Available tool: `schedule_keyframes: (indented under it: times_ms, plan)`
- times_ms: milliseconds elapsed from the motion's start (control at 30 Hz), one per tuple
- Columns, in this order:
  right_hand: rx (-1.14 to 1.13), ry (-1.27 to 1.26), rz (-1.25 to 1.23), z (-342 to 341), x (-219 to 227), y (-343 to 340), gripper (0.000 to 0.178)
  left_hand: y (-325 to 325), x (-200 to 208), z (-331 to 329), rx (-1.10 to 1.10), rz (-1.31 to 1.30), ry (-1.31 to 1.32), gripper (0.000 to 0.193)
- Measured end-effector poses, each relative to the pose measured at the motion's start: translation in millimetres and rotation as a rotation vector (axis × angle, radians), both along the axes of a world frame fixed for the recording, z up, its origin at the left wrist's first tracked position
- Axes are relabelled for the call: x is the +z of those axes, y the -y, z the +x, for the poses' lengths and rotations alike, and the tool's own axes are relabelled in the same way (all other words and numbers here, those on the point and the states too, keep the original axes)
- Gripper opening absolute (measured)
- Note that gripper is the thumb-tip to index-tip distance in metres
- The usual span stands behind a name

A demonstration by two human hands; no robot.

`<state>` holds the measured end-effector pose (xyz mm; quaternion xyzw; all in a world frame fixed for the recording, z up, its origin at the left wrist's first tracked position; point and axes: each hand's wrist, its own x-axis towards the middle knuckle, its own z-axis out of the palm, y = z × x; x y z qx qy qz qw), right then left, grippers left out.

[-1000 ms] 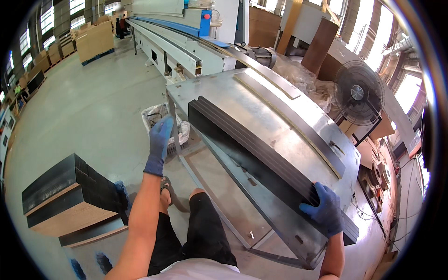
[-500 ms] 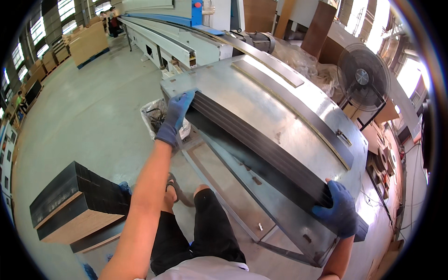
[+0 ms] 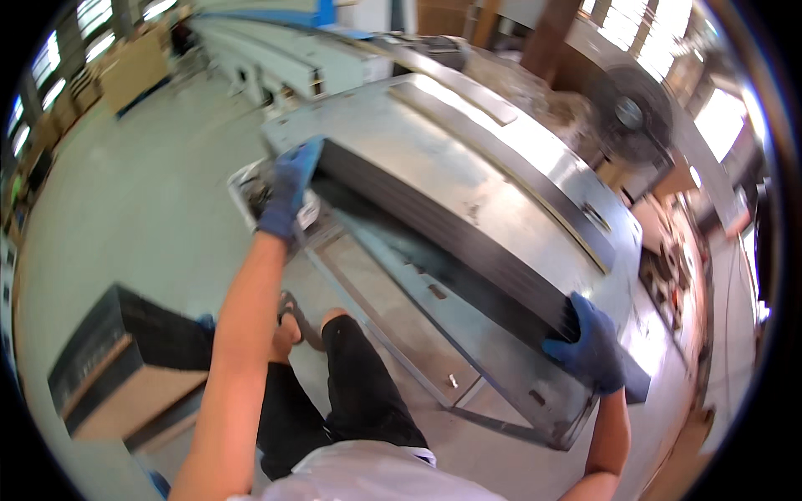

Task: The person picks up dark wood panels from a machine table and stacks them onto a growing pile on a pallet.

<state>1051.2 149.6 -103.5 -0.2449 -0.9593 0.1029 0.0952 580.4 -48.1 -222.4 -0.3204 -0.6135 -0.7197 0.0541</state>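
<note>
A long stack of narrow dark boards lies slantwise over the near edge of a metal-topped table. My left hand, in a blue glove, is closed around the far left end of the stack. At the near right end, my right hand, gloved too, grips the boards, with fingers over the top and side. Behind the stack on the table lies a long flat strip with a pale edge. The palm sides of both hands are hidden.
To my left stands a pile of dark boards with wood-coloured sides. A white-lined bin is beside the table's left corner. A small metal tool rests on the right of the tabletop. Beyond are a black fan and a long machine.
The whole view has shifted, so the table and floor pile sit a little further left and higher. Both hands keep their hold on the boards.
</note>
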Motion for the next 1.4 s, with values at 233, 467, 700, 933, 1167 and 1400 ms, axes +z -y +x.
schedule_keyframes:
  times_ms: [233,467,700,933,1167,1400]
  plan:
    - [0.04,-0.144,-0.088,33.1,-35.5,-30.4,0.08,13.5,-47.1,123.0,0.359,0.329,0.216,0.029]
    - [0.214,-0.053,0.062,-5.4,-20.3,30.7,0.082,22.9,-97.0,260.5,-0.636,0.723,0.855,0.046]
    - [0.636,-0.1,0.23,-51.3,-17.6,95.6,0.064,101.3,-86.4,304.3,-0.947,0.964,0.861,0.043]
    - [1.003,0.075,0.288,-124.2,2.4,190.6,0.058,195.7,-104.2,332.3,-0.591,1.214,0.659,0.039]
    - [1.353,0.275,0.01,-214.2,10.1,356.9,0.06,314.7,-140.3,311.2,0.031,1.249,0.256,0.043]
    - [1.51,0.706,-0.24,-285.4,-108.4,467.4,0.065,385.5,-135.9,306.7,0.543,1.573,0.304,0.045]
